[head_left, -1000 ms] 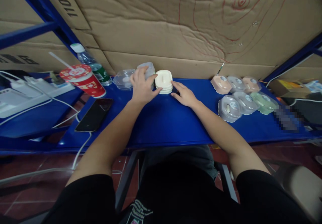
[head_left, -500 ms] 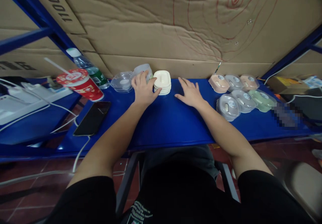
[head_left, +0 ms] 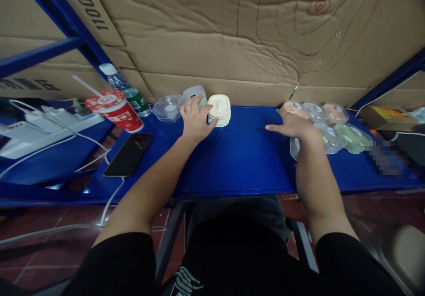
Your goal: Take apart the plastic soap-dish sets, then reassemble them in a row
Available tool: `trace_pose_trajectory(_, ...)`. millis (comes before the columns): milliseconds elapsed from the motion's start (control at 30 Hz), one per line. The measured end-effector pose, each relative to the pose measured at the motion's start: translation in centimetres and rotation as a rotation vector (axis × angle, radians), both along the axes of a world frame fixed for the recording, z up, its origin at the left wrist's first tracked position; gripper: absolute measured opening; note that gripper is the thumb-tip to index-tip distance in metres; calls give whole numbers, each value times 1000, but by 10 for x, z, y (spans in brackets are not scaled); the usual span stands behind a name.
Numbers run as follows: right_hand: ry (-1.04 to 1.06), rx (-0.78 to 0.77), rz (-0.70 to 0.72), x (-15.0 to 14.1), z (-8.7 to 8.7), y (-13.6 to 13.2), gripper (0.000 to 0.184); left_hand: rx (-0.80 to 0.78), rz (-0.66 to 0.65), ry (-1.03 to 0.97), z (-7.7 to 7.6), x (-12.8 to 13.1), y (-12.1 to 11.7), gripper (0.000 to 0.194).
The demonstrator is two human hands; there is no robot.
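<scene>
My left hand (head_left: 196,118) rests at the left side of a stack of cream square lids (head_left: 219,105), its fingers spread and its thumb near the stack's front. Behind that hand stands a whitish translucent container (head_left: 194,93), partly covered by the fingers. To its left are clear plastic lids or bowls (head_left: 167,108). My right hand (head_left: 289,124) is over the left end of a group of packaged boxes, fingers apart, thumb pointing left. It partly hides the peach box (head_left: 296,108) and the front-left grey box (head_left: 294,149); whether it touches either I cannot tell.
More boxes stand on the right: grey (head_left: 314,111), peach (head_left: 335,112), grey (head_left: 332,138) and green (head_left: 352,137). On the left are a red paper cup (head_left: 116,113) with a straw, a water bottle (head_left: 134,99), a phone (head_left: 128,155) and a power strip (head_left: 49,127). Cardboard (head_left: 199,34) backs the blue table (head_left: 232,167).
My right hand has left the side of the cream stack and moved right to the packaged boxes. My left hand stays beside the stack. The view shifts slightly.
</scene>
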State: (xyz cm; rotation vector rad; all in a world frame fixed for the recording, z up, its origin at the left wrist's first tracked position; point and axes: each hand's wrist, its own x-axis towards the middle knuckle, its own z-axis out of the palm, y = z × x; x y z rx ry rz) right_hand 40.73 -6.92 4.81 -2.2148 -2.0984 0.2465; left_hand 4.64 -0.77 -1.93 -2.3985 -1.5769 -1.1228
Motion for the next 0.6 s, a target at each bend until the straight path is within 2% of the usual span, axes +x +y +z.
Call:
trace_pose_trajectory(233, 118, 80, 170, -22, 5, -8, 104, 39, 7, -12, -1, -1, 0, 45)
trace_pose_trajectory(367, 0, 154, 52, 5, 6, -8, 99, 64, 30, 18, -2, -3, 1, 45)
trace_pose_trajectory(467, -21, 66, -67, 31, 4, -4, 98, 74, 29, 21, -2, -3, 2, 45)
trace_pose_trajectory(533, -20, 11, -67, 36, 2, -2, 98, 56, 27, 19, -1, -2, 1, 45)
trace_pose_trajectory(600, 7, 2, -4, 28, 3, -2, 98, 25, 22, 15, 0, -1, 0, 46)
